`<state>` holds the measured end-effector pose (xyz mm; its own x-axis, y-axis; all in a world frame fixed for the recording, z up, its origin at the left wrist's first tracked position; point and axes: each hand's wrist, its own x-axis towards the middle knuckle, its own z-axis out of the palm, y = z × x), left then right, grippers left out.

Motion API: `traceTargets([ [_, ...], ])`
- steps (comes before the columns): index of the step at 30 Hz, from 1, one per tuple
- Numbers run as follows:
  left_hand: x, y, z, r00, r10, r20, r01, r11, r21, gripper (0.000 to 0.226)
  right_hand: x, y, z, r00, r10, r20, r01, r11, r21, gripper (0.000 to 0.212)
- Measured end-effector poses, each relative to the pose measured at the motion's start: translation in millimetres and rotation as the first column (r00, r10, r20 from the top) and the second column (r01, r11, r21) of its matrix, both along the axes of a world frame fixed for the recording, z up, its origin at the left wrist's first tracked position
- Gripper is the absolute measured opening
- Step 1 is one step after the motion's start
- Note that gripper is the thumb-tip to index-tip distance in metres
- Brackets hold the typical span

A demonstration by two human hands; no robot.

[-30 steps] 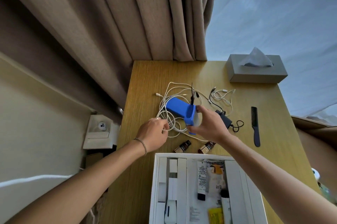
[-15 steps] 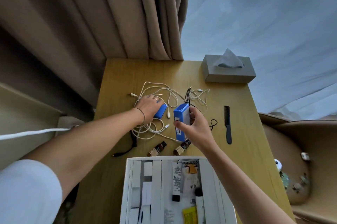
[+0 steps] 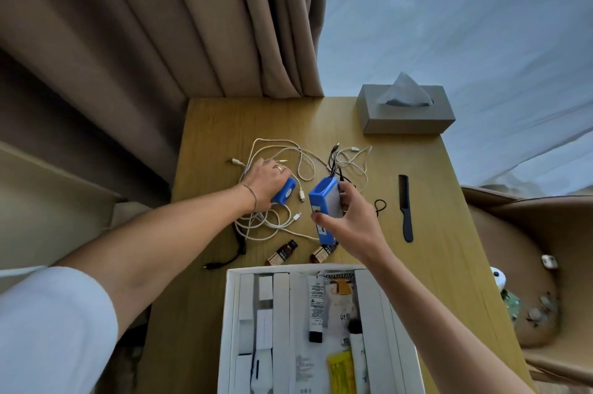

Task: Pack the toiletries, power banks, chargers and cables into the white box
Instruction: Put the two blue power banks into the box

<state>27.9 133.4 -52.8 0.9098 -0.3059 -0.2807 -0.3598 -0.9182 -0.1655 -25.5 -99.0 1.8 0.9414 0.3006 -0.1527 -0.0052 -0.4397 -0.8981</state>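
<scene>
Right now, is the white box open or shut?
Open: the white box has no lid on, and tubes show inside.

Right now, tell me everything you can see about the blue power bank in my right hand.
The blue power bank is a long rectangular block, apparently plastic, with a paler grey-white side face and a small label near its lower end. The right hand grips it, thumb on the near side, fingers round the far side. It is lifted above the wooden table, tilted, beyond the white box. A dark cable appears to hang from its far end.
</scene>
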Motion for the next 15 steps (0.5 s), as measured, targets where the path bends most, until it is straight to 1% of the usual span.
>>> traceTargets([
  [4,-14.0,6.8,7.4,0.994,0.104,0.040,-0.094,0.976,-0.196,0.074,-5.2,-3.7,8.4,1.000,0.000,0.003,0.000,1.000,0.014,0.061],
  [7,-22.9,10.7,17.6,0.973,0.210,0.091,-0.160,0.908,-0.388,0.075,-10.8,-8.3,18.2,1.000,-0.020,0.013,0.020,0.998,0.058,0.051],
  [11,-35.7,14.2,45.2,0.927,0.331,0.176,-0.163,0.779,-0.605,0.074,-20.3,-16.8,35.3,0.999,-0.036,0.024,0.032,0.990,0.137,0.049],
  [13,-43.7,13.3,63.7,0.896,0.398,0.198,-0.148,0.687,-0.711,0.073,-24.4,-21.4,42.5,0.998,-0.051,0.024,0.047,0.986,0.161,0.049],
  [15,-51.9,11.2,82.7,0.875,0.453,0.173,-0.146,0.587,-0.797,0.071,-28.5,-25.0,49.6,0.998,-0.058,0.025,0.053,0.983,0.176,0.049],
])
